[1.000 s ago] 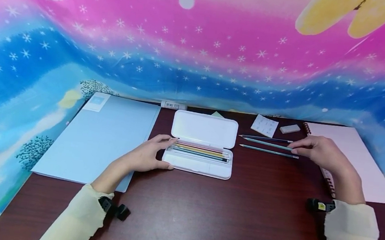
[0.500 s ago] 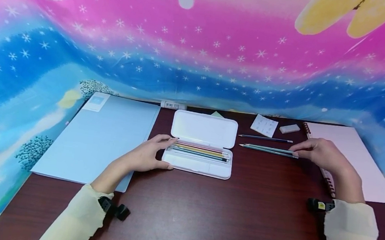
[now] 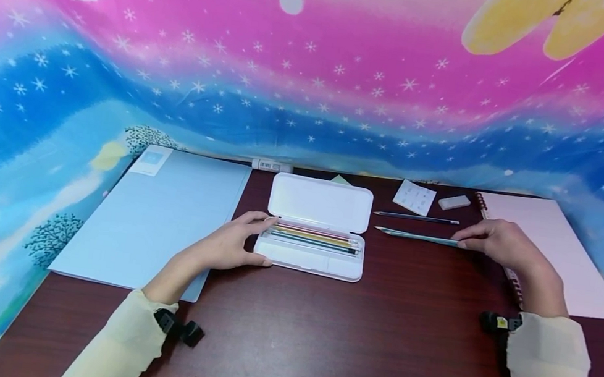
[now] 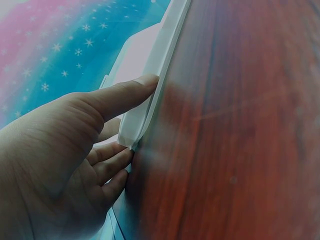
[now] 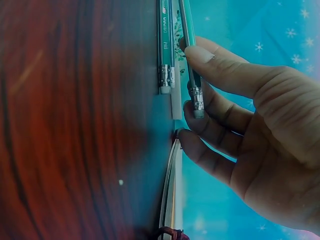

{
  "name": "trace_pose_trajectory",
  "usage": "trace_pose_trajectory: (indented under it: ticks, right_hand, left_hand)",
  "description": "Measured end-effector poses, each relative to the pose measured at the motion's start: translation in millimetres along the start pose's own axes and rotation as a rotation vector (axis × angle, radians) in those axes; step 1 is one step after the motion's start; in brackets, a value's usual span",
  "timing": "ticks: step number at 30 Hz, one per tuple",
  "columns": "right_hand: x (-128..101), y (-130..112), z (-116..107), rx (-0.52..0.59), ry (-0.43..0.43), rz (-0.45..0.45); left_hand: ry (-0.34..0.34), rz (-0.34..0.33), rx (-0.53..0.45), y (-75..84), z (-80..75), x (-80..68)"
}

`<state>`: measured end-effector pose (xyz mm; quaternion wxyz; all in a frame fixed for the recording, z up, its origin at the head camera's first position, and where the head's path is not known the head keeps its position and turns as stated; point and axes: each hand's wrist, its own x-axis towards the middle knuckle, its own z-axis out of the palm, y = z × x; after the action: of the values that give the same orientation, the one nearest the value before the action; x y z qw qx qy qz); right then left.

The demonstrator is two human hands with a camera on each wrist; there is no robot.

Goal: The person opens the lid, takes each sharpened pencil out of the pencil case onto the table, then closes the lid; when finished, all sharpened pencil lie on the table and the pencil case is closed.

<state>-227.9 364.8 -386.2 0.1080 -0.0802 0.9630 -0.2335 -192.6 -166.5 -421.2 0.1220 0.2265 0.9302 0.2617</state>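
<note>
An opened white pencil case (image 3: 310,263) lies mid-table with its lid (image 3: 320,203) tipped back and several pencils (image 3: 318,239) in its upper tray. My left hand (image 3: 231,242) holds the case's left end, thumb (image 4: 132,92) against the near wall and fingers at the end and far side. To the right, my right hand (image 3: 502,244) pinches a green pencil (image 5: 188,30) between thumb and fingers close to its eraser end, the tip pointing left. Another green pencil (image 5: 165,45) lies below it on the table, and they overlap in the head view. Beyond is a dark pencil (image 3: 416,218).
A light-blue folder (image 3: 158,222) lies at left, partly under my left forearm. A spiral notebook (image 3: 563,255) lies right, beneath my right wrist. Along the back are a white glue-stick-like tube (image 3: 273,166), a printed paper square (image 3: 415,198) and an eraser (image 3: 454,202).
My right hand has brought the held green pencil toward me, from between the two lying pencils to over the nearer green one. My left hand stays on the case.
</note>
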Motion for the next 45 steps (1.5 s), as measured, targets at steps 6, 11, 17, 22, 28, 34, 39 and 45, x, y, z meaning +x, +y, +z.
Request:
trace_pose_trajectory:
  ticks: [6, 11, 17, 22, 28, 34, 39, 45]
  right_hand:
    - [0, 2, -1, -0.027, 0.039, -0.014]
    - [3, -1, 2, -0.059, 0.087, -0.045]
    - [9, -9, 6, -0.095, 0.123, -0.112]
    - [17, -13, 8, -0.135, 0.105, -0.151]
    - [25, -17, 6, -0.157, 0.05, -0.141]
    - [29, -20, 4, -0.181, 0.035, -0.097]
    - [30, -22, 5, -0.196, 0.011, -0.084]
    - [30, -23, 8, -0.229, 0.014, -0.096]
  left_hand:
    - [0.001, 0.001, -0.002, 0.2, 0.1, 0.1]
    - [0.001, -0.006, -0.006, 1.1, -0.2, -0.2]
    - [0.003, -0.012, -0.007, 1.3, -0.2, -0.3]
    - [0.007, -0.014, -0.001, 0.2, 0.6, -0.2]
    - [0.004, -0.007, -0.001, 0.0, 1.0, 0.2]
    - [0.013, -0.013, -0.007, 0.1, -0.1, -0.3]
    - [0.012, -0.018, -0.002, 1.2, -0.7, 0.0]
    - [0.006, -0.015, 0.004, 1.3, 0.7, 0.3]
